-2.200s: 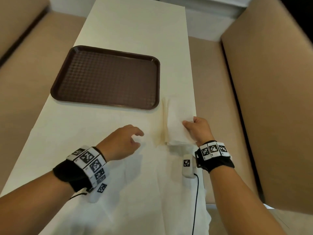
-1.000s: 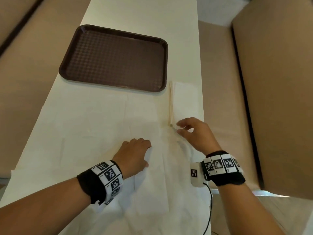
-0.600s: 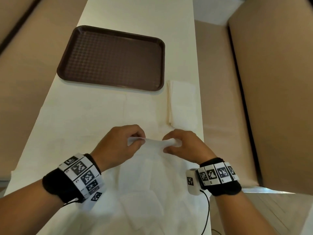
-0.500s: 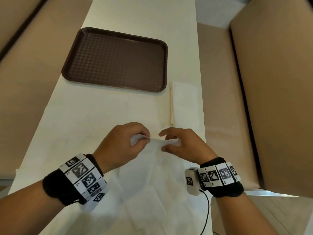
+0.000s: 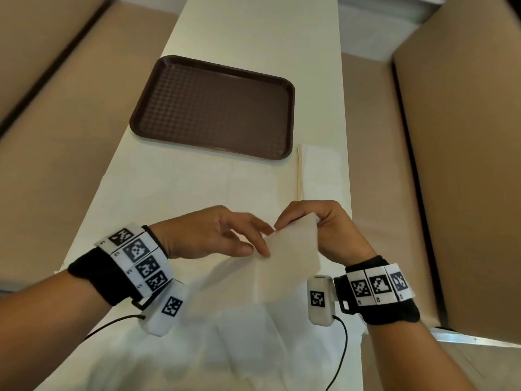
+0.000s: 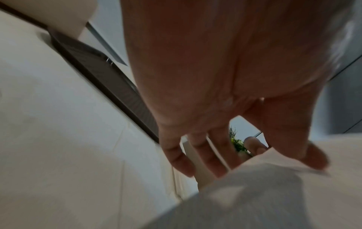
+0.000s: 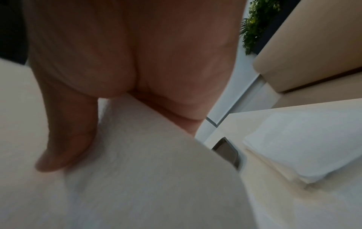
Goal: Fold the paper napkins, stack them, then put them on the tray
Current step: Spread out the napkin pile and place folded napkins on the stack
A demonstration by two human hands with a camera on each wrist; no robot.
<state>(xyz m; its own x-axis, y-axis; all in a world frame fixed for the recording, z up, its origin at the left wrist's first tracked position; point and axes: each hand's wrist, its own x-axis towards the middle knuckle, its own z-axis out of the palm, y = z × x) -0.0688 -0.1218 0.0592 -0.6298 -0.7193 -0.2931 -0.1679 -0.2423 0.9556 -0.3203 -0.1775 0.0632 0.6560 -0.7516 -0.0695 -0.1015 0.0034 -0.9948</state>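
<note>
A white napkin [image 5: 287, 263] hangs in the air over the table's near part, held by both hands. My right hand [image 5: 301, 218] pinches its top edge, thumb on the near side [image 7: 64, 151]. My left hand [image 5: 259, 241] pinches its upper left corner, with the thumb over the napkin [image 6: 254, 193] and nearly straight fingers [image 6: 203, 158] behind it. The brown tray [image 5: 211, 105] lies with nothing on it farther up the table. A stack of folded napkins [image 5: 321, 173] lies just right of the tray's near right corner and shows up again as the folded stack [image 7: 313, 147].
Several loose unfolded napkins [image 5: 253, 342] lie spread on the white table [image 5: 169, 193] below the hands. The folded stack sits close to the table's right edge. Beige bench seats [image 5: 56, 136] run along both sides of the narrow table.
Both hands have lifted one napkin off the loose pile. It lay flat at its far edge half a second ago and now hangs in the air between the hands.
</note>
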